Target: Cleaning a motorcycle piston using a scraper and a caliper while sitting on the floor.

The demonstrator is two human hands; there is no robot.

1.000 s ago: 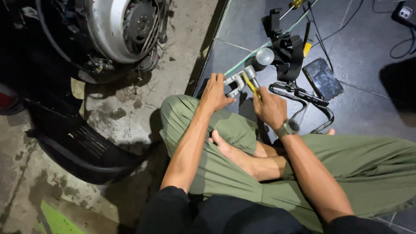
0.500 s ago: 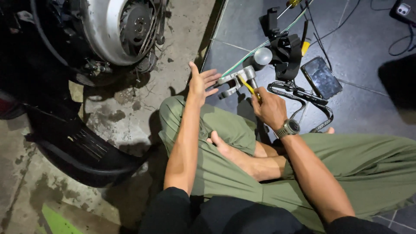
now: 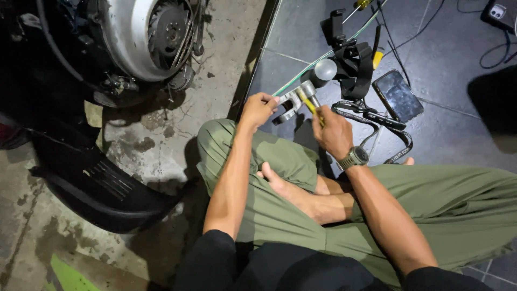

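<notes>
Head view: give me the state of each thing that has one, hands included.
left hand: closed on the metal part.
metal part: held off the floor, gripped at its left end.
right hand: closed on the yellow-handled tool.
yellow-handled tool: tip against the metal part.
phone: flat on the dark floor, screen dark.
lanyard: loose on the floor, untouched.
engine fan cover: exposed, fan vanes visible.

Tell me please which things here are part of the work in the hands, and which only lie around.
In use:
- left hand holding small metal part
- right hand holding yellow-handled tool

Lying about:
- phone on dark floor
- black lanyard
- black strap mount
- engine fan housing
</notes>
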